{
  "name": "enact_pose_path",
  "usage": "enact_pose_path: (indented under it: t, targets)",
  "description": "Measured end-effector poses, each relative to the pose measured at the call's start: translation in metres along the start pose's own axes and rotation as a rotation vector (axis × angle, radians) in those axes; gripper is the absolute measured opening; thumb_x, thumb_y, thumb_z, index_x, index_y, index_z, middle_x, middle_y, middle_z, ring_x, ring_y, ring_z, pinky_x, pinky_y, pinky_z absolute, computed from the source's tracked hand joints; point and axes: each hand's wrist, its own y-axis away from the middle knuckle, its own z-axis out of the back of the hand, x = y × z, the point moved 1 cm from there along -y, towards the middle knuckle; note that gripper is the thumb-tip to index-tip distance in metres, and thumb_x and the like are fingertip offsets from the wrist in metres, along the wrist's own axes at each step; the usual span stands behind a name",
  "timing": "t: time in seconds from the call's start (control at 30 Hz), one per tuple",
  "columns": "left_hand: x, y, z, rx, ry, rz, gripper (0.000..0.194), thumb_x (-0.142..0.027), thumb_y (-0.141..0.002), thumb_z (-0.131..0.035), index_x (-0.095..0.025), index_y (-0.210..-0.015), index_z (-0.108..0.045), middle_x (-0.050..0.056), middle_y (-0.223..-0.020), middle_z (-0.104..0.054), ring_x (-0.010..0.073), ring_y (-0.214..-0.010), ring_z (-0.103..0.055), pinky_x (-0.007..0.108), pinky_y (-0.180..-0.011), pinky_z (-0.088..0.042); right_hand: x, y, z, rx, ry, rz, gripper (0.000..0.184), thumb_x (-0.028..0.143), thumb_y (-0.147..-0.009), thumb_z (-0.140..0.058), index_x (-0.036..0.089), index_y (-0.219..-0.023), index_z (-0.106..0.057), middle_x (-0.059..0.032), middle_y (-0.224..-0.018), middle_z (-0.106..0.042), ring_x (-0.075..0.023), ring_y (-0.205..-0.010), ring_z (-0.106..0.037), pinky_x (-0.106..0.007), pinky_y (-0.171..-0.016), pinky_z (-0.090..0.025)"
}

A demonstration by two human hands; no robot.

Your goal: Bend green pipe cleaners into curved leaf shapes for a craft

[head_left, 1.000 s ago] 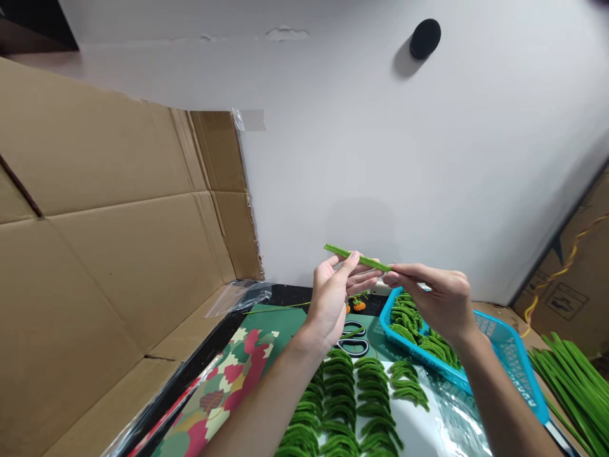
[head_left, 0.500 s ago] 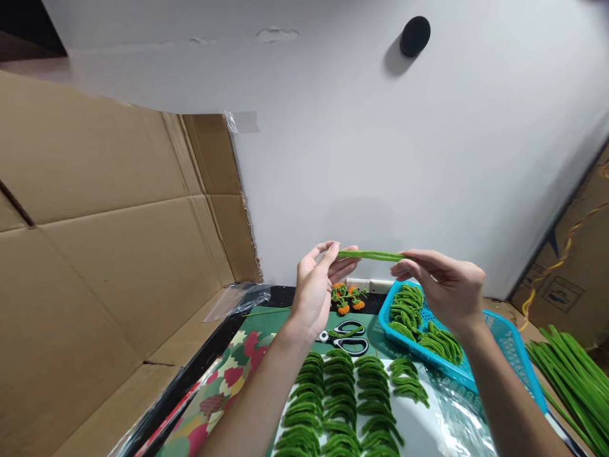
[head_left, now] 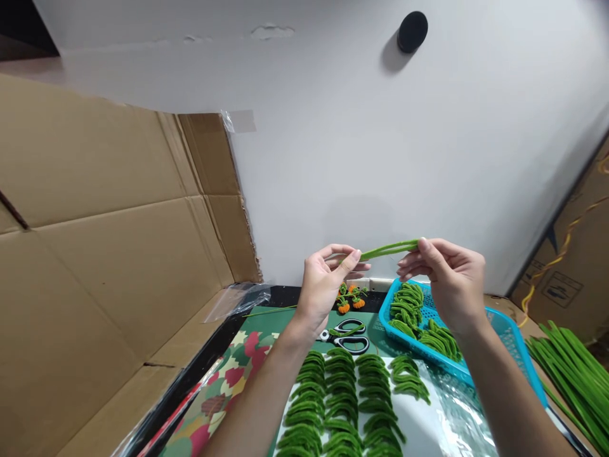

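Note:
A green pipe cleaner [head_left: 389, 249], folded double into a narrow loop, is held in the air between my two hands. My left hand [head_left: 325, 287] pinches its left end between thumb and fingers. My right hand [head_left: 447, 279] pinches its right end with the fingertips. Below them, rows of bent green pipe cleaner pieces [head_left: 340, 406] lie on a clear plastic sheet. A blue basket [head_left: 511, 346] under my right hand holds more bent green pieces.
Black-handled scissors [head_left: 346, 337] lie beyond the rows. Small orange and green figures [head_left: 349, 298] stand near the wall. Straight green pipe cleaners [head_left: 573, 374] are piled at right. A big cardboard sheet [head_left: 104, 254] walls the left side. A patterned mat [head_left: 223, 387] covers the table.
The pipe cleaner has gone from a straight stick tilted down to the right into a doubled loop tilted up to the right. My right hand rose and slid along it.

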Motion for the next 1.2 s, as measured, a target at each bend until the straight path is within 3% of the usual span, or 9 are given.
enact_pose_path:
  t: [0.17,0.37,0.47,0.63,0.77,0.83,0.9,1.03,1.2]
  targets:
    - [-0.002,0.001,-0.001,0.070,-0.223,-0.065,0.015,-0.030,-0.083,-0.084,-0.017,-0.086,-0.078,0.009,-0.089,-0.080,0.0196,-0.083,-0.076,0.027,-0.074,-0.059,0.006,-0.004,0.011,-0.052,0.114,0.058,0.030,0.040,-0.094,-0.073,0.018,-0.074,-0.073,-0.0028,-0.062,-0.072,-0.0151,-0.047,-0.065,-0.029,-0.050,-0.058]
    - [0.003,0.008,-0.014,0.360,-0.229,0.033,0.023,-0.038,-0.086,-0.082,-0.017,-0.097,-0.082,0.012,-0.094,-0.082,0.0225,-0.083,-0.078,0.031,-0.077,-0.061,0.013,-0.001,0.009,0.400,0.301,-0.093,0.038,0.047,-0.094,-0.071,0.018,-0.070,-0.069,0.0000,-0.056,-0.065,-0.0111,-0.048,-0.056,-0.024,-0.047,-0.045]
    - [0.011,0.008,-0.015,0.466,-0.185,0.154,0.030,-0.043,-0.089,-0.077,-0.014,-0.097,-0.082,0.014,-0.087,-0.081,0.0225,-0.070,-0.077,0.031,-0.064,-0.062,0.009,0.002,0.002,0.495,0.427,-0.098,0.039,0.047,-0.098,-0.066,0.018,-0.072,-0.068,0.0008,-0.058,-0.064,-0.0104,-0.051,-0.055,-0.024,-0.048,-0.041]
    - [0.014,-0.007,0.002,0.274,-0.218,0.189,0.024,-0.035,-0.087,-0.081,-0.012,-0.094,-0.080,0.014,-0.075,-0.078,0.0204,-0.054,-0.073,0.028,-0.054,-0.057,-0.008,0.002,-0.002,0.420,0.842,0.001,0.025,0.039,-0.102,-0.058,0.021,-0.099,-0.074,-0.0010,-0.075,-0.073,-0.0127,-0.059,-0.060,-0.028,-0.057,-0.042]
    - [0.004,-0.018,0.018,0.175,-0.192,0.185,0.026,-0.037,-0.086,-0.082,-0.012,-0.092,-0.078,0.017,-0.081,-0.080,0.0207,-0.053,-0.073,0.028,-0.053,-0.056,-0.033,0.010,-0.009,0.717,0.990,-0.035,0.025,0.023,-0.103,-0.050,0.022,-0.103,-0.074,-0.0036,-0.086,-0.077,-0.0139,-0.069,-0.063,-0.028,-0.062,-0.040]
    - [-0.002,-0.020,0.024,0.200,-0.234,0.181,0.028,-0.039,-0.088,-0.080,-0.012,-0.094,-0.077,0.015,-0.081,-0.080,0.0191,-0.052,-0.072,0.026,-0.053,-0.056,-0.050,0.019,-0.017,0.923,1.020,-0.028,0.027,0.011,-0.099,-0.049,0.021,-0.101,-0.075,-0.0045,-0.090,-0.077,-0.0141,-0.074,-0.064,-0.027,-0.064,-0.039]
    - [-0.006,-0.020,0.028,0.225,-0.290,0.160,0.030,-0.041,-0.090,-0.078,-0.012,-0.095,-0.076,0.015,-0.080,-0.080,0.0182,-0.051,-0.070,0.026,-0.053,-0.056,-0.069,0.030,-0.025,1.003,1.040,-0.048,0.029,0.004,-0.094,-0.052,0.020,-0.101,-0.075,-0.0052,-0.089,-0.077,-0.0151,-0.076,-0.065,-0.027,-0.066,-0.038]
    - [-0.013,-0.018,0.031,0.229,-0.365,0.141,0.030,-0.041,-0.094,-0.074,-0.011,-0.098,-0.075,0.014,-0.080,-0.079,0.0171,-0.052,-0.071,0.025,-0.053,-0.056,-0.101,0.052,-0.043,1.071,1.085,-0.064,0.021,0.006,-0.093,-0.057,0.017,-0.097,-0.074,-0.0093,-0.095,-0.076,-0.0199,-0.084,-0.068,-0.028,-0.066,-0.038]
    - [-0.018,-0.016,0.030,0.277,-0.515,0.122,0.027,-0.037,-0.101,-0.064,-0.011,-0.105,-0.071,0.010,-0.083,-0.079,0.0154,-0.056,-0.073,0.025,-0.059,-0.060,-0.123,0.073,-0.059,1.088,1.143,-0.022,0.018,0.019,-0.100,-0.058,0.017,-0.113,-0.070,-0.0133,-0.113,-0.072,-0.0267,-0.109,-0.065,-0.030,-0.080,-0.043]
